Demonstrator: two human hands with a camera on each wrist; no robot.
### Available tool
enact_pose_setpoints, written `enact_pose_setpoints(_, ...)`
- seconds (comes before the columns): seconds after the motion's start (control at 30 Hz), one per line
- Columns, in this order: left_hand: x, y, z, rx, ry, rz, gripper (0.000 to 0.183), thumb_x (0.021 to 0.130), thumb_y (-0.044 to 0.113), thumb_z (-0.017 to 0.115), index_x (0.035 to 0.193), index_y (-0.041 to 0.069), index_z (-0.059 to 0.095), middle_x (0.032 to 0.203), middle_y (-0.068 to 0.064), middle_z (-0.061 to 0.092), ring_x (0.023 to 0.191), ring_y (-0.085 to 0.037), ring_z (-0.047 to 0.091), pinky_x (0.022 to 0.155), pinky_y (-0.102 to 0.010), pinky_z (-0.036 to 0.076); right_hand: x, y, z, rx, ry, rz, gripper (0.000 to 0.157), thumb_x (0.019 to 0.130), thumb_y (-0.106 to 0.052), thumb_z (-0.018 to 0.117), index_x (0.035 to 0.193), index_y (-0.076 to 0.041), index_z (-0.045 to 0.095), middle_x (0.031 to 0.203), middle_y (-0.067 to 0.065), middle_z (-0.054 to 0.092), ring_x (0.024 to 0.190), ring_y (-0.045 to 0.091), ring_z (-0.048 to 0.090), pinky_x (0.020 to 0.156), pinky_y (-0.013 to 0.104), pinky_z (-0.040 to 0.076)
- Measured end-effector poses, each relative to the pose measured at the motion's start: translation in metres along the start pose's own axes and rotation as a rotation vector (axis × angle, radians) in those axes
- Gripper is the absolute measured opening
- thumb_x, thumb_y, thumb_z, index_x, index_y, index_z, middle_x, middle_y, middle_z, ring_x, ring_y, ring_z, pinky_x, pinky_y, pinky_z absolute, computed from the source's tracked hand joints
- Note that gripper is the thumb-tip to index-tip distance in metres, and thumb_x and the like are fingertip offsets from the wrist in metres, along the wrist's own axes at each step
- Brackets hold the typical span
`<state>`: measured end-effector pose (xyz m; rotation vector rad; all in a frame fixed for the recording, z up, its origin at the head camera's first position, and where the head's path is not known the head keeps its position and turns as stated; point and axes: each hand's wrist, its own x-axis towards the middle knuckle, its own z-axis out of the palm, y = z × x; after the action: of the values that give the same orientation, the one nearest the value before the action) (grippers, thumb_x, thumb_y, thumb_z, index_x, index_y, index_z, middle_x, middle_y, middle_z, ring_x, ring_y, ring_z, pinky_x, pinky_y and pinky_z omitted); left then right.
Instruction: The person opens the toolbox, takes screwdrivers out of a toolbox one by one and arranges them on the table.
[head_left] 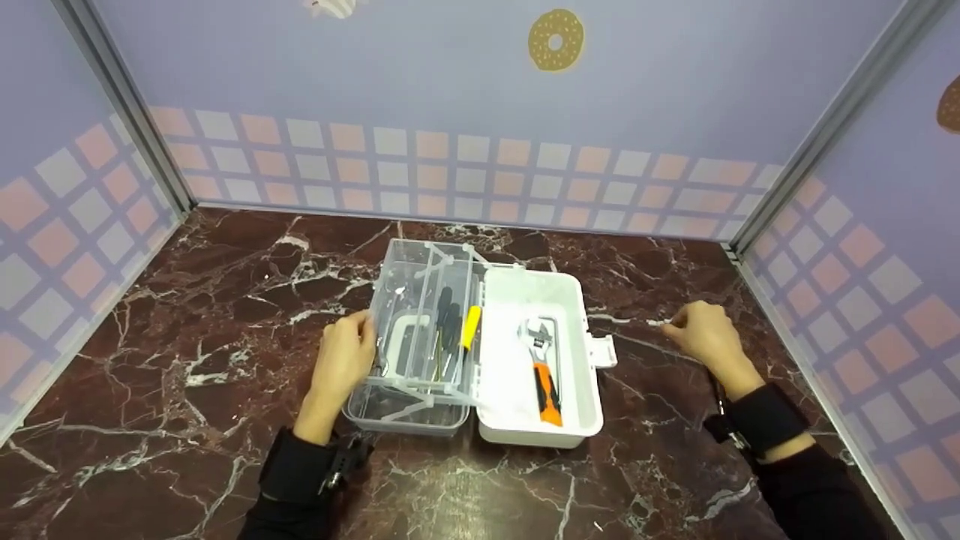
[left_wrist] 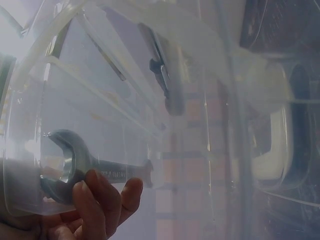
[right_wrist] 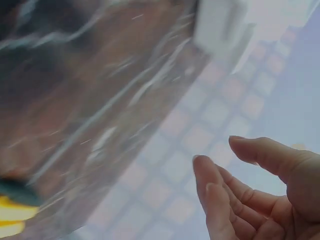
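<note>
An open-end wrench (left_wrist: pixel 75 165) shows in the left wrist view, seen among clear plastic walls. My left hand (head_left: pixel 345 352) is at the left side of the open toolbox's clear half (head_left: pixel 405 277), and its curled fingers (left_wrist: pixel 90 205) grip the wrench near its head. In the head view that wrench is mostly hidden. My right hand (head_left: pixel 705 337) hovers over the tabletop right of the box, holding nothing. In the right wrist view its thumb (right_wrist: pixel 265 155) and fingertips stand apart.
In the toolbox's white half (head_left: pixel 499 390) lie an orange-handled adjustable wrench (head_left: pixel 546 390) and an L-shaped hex key (head_left: pixel 556 352). Yellow-handled (head_left: pixel 472 327) and black-handled screwdrivers (head_left: pixel 448 315) are in the clear half. A white latch (head_left: pixel 602 351) juts right. Patterned walls (head_left: pixel 450 90) enclose the marbled table (head_left: pixel 187 315).
</note>
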<state>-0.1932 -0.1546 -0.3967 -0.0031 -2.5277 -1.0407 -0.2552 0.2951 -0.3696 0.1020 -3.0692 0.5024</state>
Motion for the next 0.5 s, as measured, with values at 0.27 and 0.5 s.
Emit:
enact_pose_setpoints(0.27,-0.001,0.0,0.001,0.0,-0.007,-0.008,0.027,0.086,0.003,0.045,0.06,0.007,0.045,0.053,-0.005,0.044,0.057,-0.026,0.048,0.055,-0.042,0.041,0.007,-0.064,0.003,0.086,0.043,-0.161,0.022,0.08,-0.022,0.064,0.07,-0.003,0.065,0.054,0.004,0.059,0.043,0.013,0.052,0.044,0.03,0.043)
enact_pose_setpoints(0.5,0.0,-0.001,0.001,-0.002,-0.003,0.0,0.028,0.086,0.002,0.045,0.059,0.008,0.043,0.052,-0.003,0.04,0.055,-0.023,0.045,0.052,-0.038,0.039,0.014,-0.12,0.01,0.118,0.039,-0.275,0.018,0.078,-0.019,0.064,0.07,-0.003,0.065,0.058,0.004,0.06,0.045,0.013,0.052,0.046,0.028,0.045)
